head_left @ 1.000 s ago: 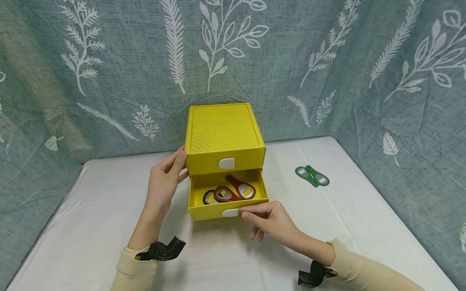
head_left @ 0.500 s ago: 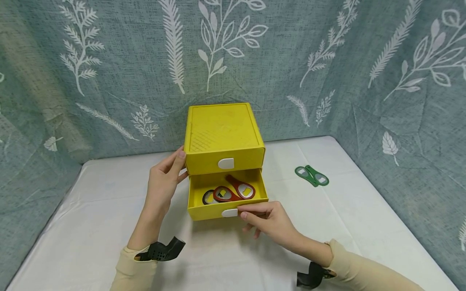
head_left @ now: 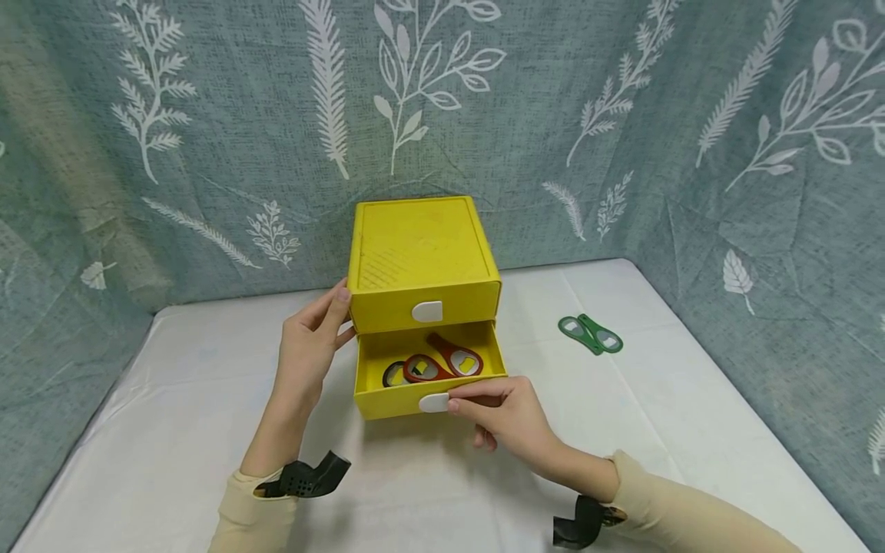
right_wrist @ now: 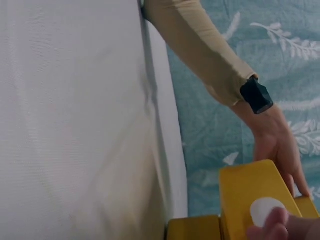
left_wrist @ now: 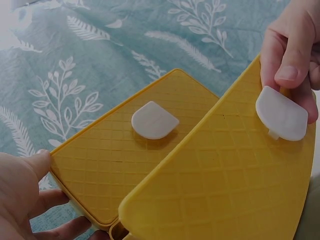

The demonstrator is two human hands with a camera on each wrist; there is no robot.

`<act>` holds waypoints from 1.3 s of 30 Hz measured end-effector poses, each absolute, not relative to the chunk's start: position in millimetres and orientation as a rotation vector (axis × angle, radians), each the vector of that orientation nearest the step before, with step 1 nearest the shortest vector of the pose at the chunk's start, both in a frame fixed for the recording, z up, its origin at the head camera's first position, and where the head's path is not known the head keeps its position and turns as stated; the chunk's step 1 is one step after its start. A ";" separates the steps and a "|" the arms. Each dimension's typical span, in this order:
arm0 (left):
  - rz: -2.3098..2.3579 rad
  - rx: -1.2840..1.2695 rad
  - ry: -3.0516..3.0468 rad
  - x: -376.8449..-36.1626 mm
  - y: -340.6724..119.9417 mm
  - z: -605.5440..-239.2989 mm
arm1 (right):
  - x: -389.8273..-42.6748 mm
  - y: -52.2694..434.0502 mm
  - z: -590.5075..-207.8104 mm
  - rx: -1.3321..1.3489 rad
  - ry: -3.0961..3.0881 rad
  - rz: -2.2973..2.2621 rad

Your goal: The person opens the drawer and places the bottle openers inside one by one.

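A yellow two-drawer organizer (head_left: 423,244) stands at the back of the table, its upper drawer closed and its lower drawer (head_left: 387,403) pulled out. Inside the lower drawer lie two red bottle openers (head_left: 442,361), overlapping a black-rimmed one (head_left: 392,375). My right hand (head_left: 515,418) pinches the right end of the lower drawer's white handle (head_left: 432,402), between thumb and index finger. My left hand (head_left: 307,346) rests against the organizer's left side, thumb at the front edge and fingers stretched along the wall. The left wrist view shows the upper white handle (left_wrist: 154,120) untouched.
Two green bottle openers (head_left: 590,334) lie on the white tablecloth (head_left: 622,415) to the right of the organizer. A teal leaf-patterned curtain (head_left: 276,138) hangs close behind it and along both sides. Each wrist wears a black camera mount (head_left: 304,476).
My right hand and forearm have shifted slightly left at the lower drawer's handle, the wrist swinging inward. My left hand keeps its place, and the drawer stays about equally far out.
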State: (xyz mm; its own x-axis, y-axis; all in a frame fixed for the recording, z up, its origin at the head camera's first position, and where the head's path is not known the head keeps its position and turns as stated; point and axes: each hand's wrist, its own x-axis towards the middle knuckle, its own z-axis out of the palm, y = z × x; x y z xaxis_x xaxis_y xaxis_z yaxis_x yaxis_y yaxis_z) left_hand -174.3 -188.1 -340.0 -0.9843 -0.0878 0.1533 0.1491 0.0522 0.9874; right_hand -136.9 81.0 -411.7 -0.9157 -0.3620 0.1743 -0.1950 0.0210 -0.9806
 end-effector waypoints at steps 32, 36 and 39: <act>-2.058 -0.083 -2.121 -174.7 -189.7 -343.8 | -173.0 66.5 -413.9 -0.499 2.408 -2.008; -2.050 -0.068 -2.132 -175.4 -189.1 -344.6 | -179.5 65.8 -412.3 -0.466 2.390 -2.023; -2.050 -0.062 -2.136 -175.5 -188.5 -344.4 | -183.9 65.3 -409.9 -0.431 2.386 -2.019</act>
State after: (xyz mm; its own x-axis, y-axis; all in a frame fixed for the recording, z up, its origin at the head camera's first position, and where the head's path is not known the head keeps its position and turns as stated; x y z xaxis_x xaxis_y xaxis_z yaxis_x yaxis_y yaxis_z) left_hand -175.5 -188.5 -344.4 -0.9829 -0.0943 0.1582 0.1542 0.0486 0.9868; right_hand -183.9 65.3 -409.9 -0.9626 -0.1977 0.1853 -0.2155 0.1436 -0.9659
